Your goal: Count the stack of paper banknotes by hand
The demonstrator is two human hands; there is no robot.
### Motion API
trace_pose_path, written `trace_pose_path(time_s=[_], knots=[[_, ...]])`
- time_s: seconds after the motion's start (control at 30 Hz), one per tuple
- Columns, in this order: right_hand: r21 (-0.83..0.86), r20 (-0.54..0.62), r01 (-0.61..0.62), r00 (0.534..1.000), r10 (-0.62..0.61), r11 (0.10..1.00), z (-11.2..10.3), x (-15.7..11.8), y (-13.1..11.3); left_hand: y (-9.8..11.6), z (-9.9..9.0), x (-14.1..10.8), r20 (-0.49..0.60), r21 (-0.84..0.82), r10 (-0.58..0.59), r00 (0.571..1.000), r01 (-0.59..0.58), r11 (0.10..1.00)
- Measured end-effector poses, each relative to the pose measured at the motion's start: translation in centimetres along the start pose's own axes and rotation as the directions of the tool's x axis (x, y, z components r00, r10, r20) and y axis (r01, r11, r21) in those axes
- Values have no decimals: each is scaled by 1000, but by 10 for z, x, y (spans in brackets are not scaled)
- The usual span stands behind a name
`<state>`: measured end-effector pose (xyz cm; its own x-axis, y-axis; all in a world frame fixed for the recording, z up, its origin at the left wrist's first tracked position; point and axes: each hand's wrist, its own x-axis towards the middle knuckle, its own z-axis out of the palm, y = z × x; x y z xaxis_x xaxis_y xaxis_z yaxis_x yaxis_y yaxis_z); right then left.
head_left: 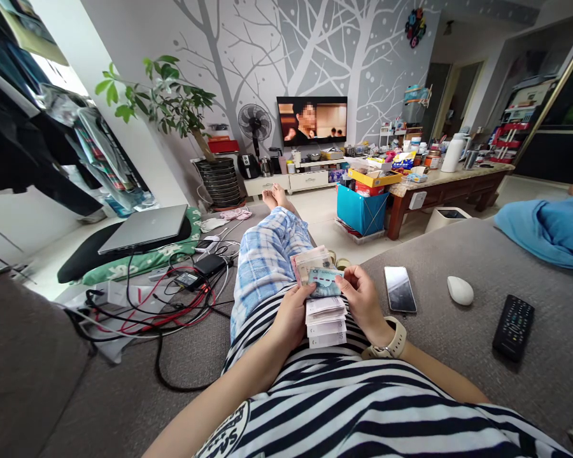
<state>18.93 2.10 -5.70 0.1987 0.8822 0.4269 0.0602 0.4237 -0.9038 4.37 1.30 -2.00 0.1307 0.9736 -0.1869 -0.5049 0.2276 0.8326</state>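
Observation:
Over my striped shirt, my left hand (292, 313) is closed round the left side of a bundle of paper money, its thumb resting on a teal banknote (325, 284). The right edge of that teal note is pinched between the thumb and fingers of my right hand (364, 304), which wears a pale watch. Behind it, pinkish banknotes (310, 259) fan out at the top. Below the hands hang several pale printed paper slips (325, 327), overlapping in steps; whether these are also banknotes I cannot tell. The fingers under the bundle are hidden.
A phone (400, 289), a white mouse (460, 291) and a black remote (514, 326) lie on the grey sofa at right. Tangled cables (172, 318) and a laptop (146, 229) are at left. Ahead stand a blue box (360, 210) and a crowded table (451, 178).

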Motion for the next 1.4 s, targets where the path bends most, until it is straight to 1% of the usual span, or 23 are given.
trace_pose_path(time_s=[0.1, 0.23, 0.37, 0.53, 0.7, 1.07, 1.4], knots=[[-43, 20, 6, 1000, -5, 999, -1, 0, 2, 0, -1, 1, 11, -7, -2, 1000, 2, 1000], [-65, 16, 21, 1000, -20, 998, -1, -1, 2, -3, -2, 5, 30, -43, -5, 1000, 7, 999], [-40, 19, 54, 998, -53, 998, -1, -3, -2, -5, -2, 7, 36, -101, -37, 999, 41, 994], [-4, 46, 97, 994, -96, 995, -2, -5, -3, -5, 2, 6, 53, -153, -40, 998, 48, 987], [-12, 46, 102, 994, -101, 995, -2, -6, -1, -5, 3, 7, 24, -172, -45, 999, 48, 984], [0, 36, 102, 994, -102, 995, -1, -6, 0, -5, 1, 5, 28, -136, -31, 999, 34, 990], [14, 50, 114, 992, -114, 993, -1, -7, -2, -5, 1, 5, 42, -121, -35, 998, 40, 992]])
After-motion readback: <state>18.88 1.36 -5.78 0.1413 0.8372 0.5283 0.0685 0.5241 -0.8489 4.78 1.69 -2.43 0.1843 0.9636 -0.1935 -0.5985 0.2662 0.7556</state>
